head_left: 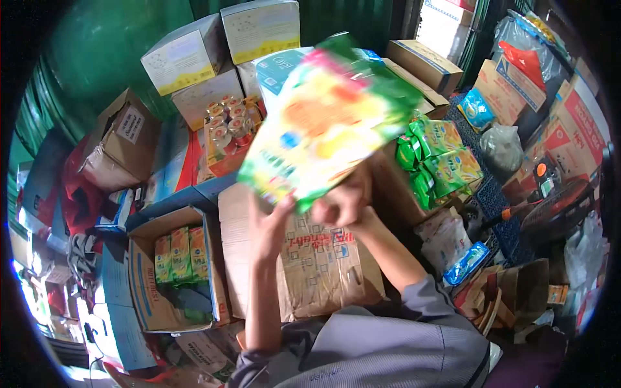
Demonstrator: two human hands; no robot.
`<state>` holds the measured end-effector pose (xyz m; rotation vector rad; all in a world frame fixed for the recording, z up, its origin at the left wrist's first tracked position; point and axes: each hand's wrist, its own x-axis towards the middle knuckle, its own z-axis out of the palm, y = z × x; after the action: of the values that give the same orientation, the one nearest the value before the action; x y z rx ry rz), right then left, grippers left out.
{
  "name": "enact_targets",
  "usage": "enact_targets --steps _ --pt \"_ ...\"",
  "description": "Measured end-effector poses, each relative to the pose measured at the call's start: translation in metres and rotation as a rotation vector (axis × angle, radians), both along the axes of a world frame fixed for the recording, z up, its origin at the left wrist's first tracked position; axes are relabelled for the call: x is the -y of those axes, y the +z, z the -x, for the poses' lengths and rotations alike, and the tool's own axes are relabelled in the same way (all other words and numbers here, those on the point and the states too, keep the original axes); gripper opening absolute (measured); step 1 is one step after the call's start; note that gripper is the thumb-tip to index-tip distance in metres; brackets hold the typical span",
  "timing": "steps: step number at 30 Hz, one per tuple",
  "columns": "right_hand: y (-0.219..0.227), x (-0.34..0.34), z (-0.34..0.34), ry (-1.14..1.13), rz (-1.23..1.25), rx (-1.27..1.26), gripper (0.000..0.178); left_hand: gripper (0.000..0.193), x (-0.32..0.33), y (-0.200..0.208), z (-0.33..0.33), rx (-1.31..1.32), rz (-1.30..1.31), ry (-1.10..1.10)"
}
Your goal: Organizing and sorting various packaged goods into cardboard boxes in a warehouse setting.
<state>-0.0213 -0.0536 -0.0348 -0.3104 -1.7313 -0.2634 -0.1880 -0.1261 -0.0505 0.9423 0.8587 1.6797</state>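
Observation:
A large, flat green and yellow packet (323, 123) with an orange picture on it is raised in front of me, slightly blurred and tilted. My left hand (272, 218) grips its lower left corner, thumb on the near face. Closed at the packet's lower edge is my right hand (344, 202), its fingers partly hidden and smeared. Beneath both hands stands a closed brown carton (323, 278) with red print. To the right, an open carton (402, 184) holds several green and yellow packets (446, 152).
At left, an open carton (145, 291) contains upright orange and green packets (181, 255). Lidded jars (229, 123) sit in an orange tray behind it. White and yellow boxes (184, 61) are stacked at the back. A black fan (556, 207) and a blue packet (466, 264) are at right.

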Motion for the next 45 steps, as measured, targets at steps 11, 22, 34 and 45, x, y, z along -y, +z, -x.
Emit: enact_targets --steps 11,22,34,45 --pt "0.032 -0.048 -0.118 -0.553 0.335 -0.28 0.023 0.079 -0.147 0.063 -0.165 0.085 -0.132 -0.372" --pt "-0.006 -0.08 -0.138 -0.83 0.63 0.096 0.064 0.087 -0.25 0.017 -0.224 -0.248 -0.129 -0.008" --pt "-0.027 -0.097 -0.171 -0.756 0.775 -0.089 0.039 0.091 -0.3 -0.035 -0.252 -0.448 0.105 -0.264" --pt "-0.034 -0.099 -0.171 -0.884 0.767 0.016 0.037 0.085 -0.298 -0.045 -0.234 -0.852 0.04 -0.083"
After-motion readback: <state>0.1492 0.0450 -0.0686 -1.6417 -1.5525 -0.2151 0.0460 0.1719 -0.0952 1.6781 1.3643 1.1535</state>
